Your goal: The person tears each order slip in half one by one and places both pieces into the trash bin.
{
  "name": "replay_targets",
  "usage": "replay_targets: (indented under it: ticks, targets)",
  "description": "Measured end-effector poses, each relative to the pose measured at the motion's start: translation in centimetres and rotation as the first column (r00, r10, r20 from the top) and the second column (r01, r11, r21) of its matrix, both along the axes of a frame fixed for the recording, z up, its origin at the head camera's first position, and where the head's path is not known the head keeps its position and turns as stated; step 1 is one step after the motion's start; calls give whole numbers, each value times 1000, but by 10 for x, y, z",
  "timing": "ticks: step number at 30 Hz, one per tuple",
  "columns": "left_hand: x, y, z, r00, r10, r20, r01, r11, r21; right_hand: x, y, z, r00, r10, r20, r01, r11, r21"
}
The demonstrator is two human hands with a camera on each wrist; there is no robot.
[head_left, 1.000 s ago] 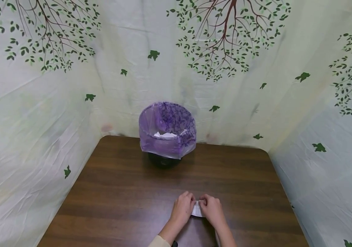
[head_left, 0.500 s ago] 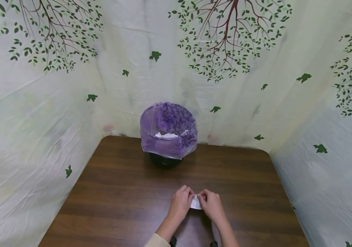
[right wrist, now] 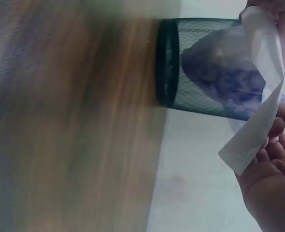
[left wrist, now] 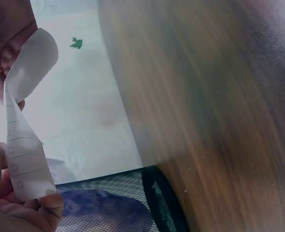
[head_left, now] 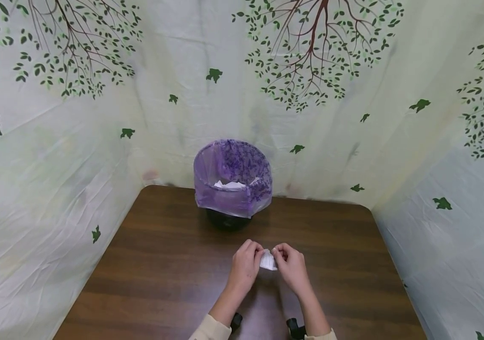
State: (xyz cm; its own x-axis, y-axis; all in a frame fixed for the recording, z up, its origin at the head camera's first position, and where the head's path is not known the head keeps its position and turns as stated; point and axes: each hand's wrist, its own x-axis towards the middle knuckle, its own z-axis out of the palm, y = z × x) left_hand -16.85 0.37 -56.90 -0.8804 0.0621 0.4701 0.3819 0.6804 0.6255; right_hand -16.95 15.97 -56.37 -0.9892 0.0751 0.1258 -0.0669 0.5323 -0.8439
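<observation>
Both hands hold a small white strip of paper with printed lines and little boxes, raised over the brown table. In the head view, my left hand pinches its left side and my right hand its right side. The wrist views show the paper in two halves angled opposite ways, meeting at a narrow point between the hands. Its upper part sits in the left fingers and its lower flap in the right. Parts of both hands are cut off in the wrist views.
A dark mesh wastebasket with a purple bag liner stands at the table's far edge, ahead and slightly left of the hands. White paper scraps lie inside. Leaf-printed curtains surround the wooden table.
Both hands have moved forward over the table, closer to the wastebasket, carrying the paper between them. The paper now slants more. Both wrist straps have come into view.
</observation>
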Motion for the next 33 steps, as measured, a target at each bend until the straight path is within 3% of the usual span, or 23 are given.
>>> replay_targets:
  ticks: [15,33]
  targets:
    - [-1,-4,19,997,66,-47,-61,994,90,-2,-5,17,997,-53,-52,49,996,-80]
    - [-1,-9,23,990,120,-76,-110,986,123,-2,-6,23,995,-77,-67,71,994,-80]
